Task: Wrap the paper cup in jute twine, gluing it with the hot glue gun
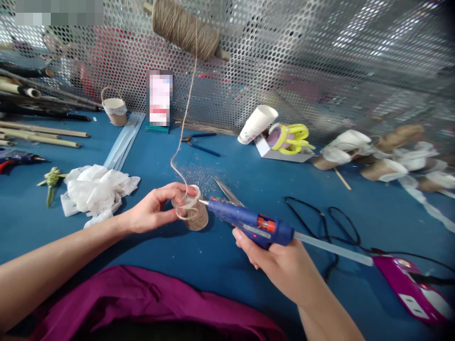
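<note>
My left hand [152, 208] grips a small paper cup [194, 213] partly wrapped in jute twine, held on its side just above the blue table [249, 180]. A strand of twine [185, 118] runs from the cup up to a big twine spool [185, 28] hung on the mesh wall. My right hand [280, 263] is closed round a blue hot glue gun [249, 222]. The gun's metal tip touches the cup's upper rim. A clear glue stick [330, 248] sticks out of the gun's back.
Scissors [227, 192] lie just behind the gun. White lace cloth [95, 189] sits at left, bamboo sticks [39, 130] at far left, pliers [199, 142] and a white cup [256, 124] at the back, wrapped cups [384, 156] at right, a black cable [327, 222] and a purple device [412, 284] near right.
</note>
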{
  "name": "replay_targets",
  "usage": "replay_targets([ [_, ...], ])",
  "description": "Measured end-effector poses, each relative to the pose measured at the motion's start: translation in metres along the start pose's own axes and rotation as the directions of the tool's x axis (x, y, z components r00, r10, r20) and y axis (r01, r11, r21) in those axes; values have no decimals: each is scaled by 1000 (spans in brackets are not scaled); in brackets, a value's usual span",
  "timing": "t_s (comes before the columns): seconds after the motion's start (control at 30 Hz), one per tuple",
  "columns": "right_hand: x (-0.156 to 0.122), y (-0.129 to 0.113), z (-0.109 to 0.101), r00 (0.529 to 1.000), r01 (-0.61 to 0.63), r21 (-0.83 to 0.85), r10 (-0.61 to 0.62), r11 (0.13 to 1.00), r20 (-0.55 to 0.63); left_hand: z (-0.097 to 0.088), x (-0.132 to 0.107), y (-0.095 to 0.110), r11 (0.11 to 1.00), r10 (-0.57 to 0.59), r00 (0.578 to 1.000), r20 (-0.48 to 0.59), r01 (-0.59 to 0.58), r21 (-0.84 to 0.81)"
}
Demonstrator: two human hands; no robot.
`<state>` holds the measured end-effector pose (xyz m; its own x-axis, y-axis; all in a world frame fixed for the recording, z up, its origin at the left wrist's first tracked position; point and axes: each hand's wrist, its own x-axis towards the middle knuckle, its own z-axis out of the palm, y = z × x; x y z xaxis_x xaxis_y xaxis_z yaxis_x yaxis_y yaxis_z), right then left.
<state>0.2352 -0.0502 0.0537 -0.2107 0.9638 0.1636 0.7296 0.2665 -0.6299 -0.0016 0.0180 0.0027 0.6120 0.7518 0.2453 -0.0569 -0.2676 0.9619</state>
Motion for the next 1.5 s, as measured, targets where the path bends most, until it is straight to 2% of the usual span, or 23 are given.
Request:
replay_targets([
  [0.33,0,-4,4,999,43,68,-45,997,25,0,0,-1,1000,-2,1000,-8,2,11],
  [0.7,1,4,0,984,-170,63,166,983,59,0,-1,-1,1000,19,1000,12,-19,2],
  [1.0,9,14,3,985,-157,28,155,987,77,0,1,-1,1000,25,1000,11,-25,-1],
  [1.13,11,20,6,987,-154,15,154,988,37,0,1,0,1000,29,1000,9,-29,-5],
  [1.5,4,9,1,988,-135,56,130,989,79,0,1,-1,1000,19,1000,14,-19,-12],
])
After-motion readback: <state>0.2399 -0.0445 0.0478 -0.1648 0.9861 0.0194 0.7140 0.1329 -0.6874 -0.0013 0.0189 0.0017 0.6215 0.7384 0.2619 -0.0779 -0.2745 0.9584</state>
